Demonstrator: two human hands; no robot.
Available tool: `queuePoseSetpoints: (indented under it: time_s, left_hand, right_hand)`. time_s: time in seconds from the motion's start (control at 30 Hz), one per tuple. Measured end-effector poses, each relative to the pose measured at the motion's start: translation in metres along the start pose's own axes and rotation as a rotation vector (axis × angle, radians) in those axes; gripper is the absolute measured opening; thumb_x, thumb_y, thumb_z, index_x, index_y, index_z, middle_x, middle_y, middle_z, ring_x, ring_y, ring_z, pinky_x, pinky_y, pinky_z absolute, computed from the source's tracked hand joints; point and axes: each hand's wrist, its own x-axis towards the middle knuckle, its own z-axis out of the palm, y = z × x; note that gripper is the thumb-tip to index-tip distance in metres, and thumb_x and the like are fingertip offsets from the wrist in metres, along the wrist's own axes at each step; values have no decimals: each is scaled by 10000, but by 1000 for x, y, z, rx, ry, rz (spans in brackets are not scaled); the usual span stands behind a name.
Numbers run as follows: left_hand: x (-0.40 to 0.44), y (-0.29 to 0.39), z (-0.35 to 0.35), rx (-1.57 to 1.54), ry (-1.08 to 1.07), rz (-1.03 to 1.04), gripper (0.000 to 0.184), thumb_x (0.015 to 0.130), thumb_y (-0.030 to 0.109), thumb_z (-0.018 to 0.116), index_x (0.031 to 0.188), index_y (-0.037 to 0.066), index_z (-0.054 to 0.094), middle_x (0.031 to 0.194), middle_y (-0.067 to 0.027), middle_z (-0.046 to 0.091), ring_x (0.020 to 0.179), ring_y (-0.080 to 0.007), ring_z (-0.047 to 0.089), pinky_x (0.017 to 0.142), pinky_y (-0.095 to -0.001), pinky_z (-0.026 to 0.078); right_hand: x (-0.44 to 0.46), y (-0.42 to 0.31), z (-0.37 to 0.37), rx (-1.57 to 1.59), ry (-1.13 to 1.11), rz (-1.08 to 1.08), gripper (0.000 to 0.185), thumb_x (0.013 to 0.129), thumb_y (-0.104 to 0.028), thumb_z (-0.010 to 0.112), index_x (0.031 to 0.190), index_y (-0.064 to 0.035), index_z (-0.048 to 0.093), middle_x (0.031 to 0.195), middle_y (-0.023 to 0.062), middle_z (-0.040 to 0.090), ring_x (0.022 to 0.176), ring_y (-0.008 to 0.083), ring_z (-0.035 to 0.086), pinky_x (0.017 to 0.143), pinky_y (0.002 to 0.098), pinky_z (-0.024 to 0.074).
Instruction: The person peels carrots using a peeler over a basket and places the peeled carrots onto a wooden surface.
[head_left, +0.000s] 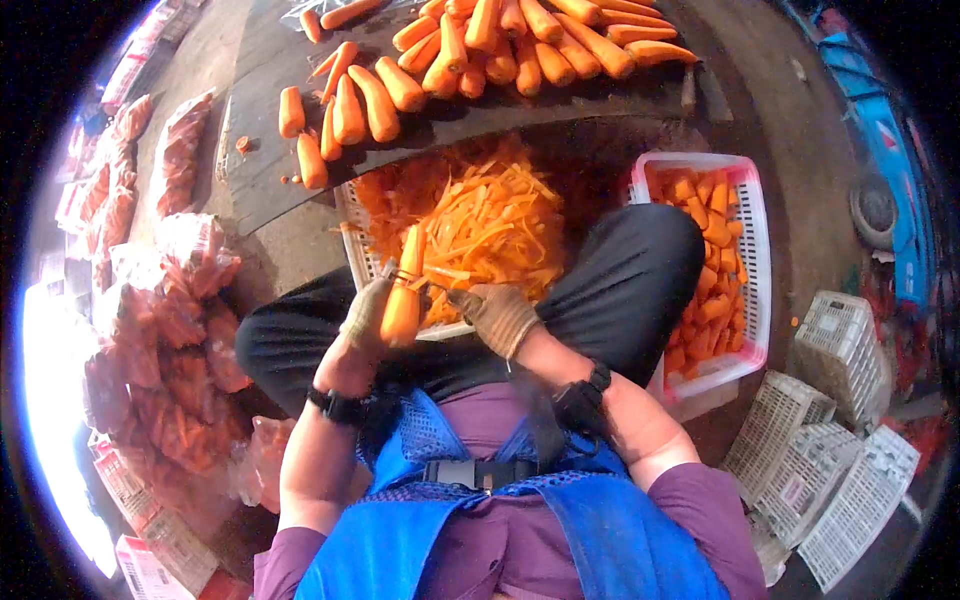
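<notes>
In the head view, my left hand (366, 312), in a pale work glove, is closed round a carrot (401, 316) that points away from me. My gloved right hand (497, 316) grips a peeler (408, 276), whose head lies across the upper part of the carrot. Most of the peeler's handle is hidden by my fingers. Under and beyond both hands, a heap of orange carrot peelings (492, 230) fills a white crate (357, 238) between my knees.
Whole carrots (375, 103) lie piled on a dark board (270, 165) ahead. A pink-rimmed basket (757, 270) of carrot pieces stands by my right knee. Bagged carrots (165, 350) are heaped at left. Plastic crates (810, 470) and a blue vehicle (880, 150) are at right.
</notes>
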Motion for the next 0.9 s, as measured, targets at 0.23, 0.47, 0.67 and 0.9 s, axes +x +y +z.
queuePoseSetpoints:
  time_s: [0.23,0.47,0.67,0.9]
  left_hand:
    - [-107,1,18,-39,-12,-113,445,839,427,485,1005,14,515,768,-80,565,550,-153,532,470,-232,431]
    - [-83,-12,-11,-348,-164,-62,448,845,401,484,1043,-2,492,774,-109,562,551,-196,542,470,-271,461]
    - [-68,-14,7,-374,22,70,355,867,327,476,994,-3,506,770,-90,577,545,-180,561,475,-241,482]
    - [-39,-10,4,-426,-13,13,423,862,384,461,994,-17,485,716,-103,534,525,-199,525,476,-270,453]
  right_hand:
    - [10,6,-4,13,73,133,596,833,-533,380,675,10,569,599,224,509,574,375,502,537,415,388]
    - [8,3,2,-1,83,36,603,835,-530,376,636,9,555,577,219,500,529,370,475,521,415,381]
    - [1,-9,-4,66,147,-68,622,817,-561,388,622,10,541,539,197,475,503,333,472,507,387,381]
    - [-2,-10,-1,27,-50,-22,592,818,-562,379,691,-15,569,593,182,510,568,327,502,544,388,402]
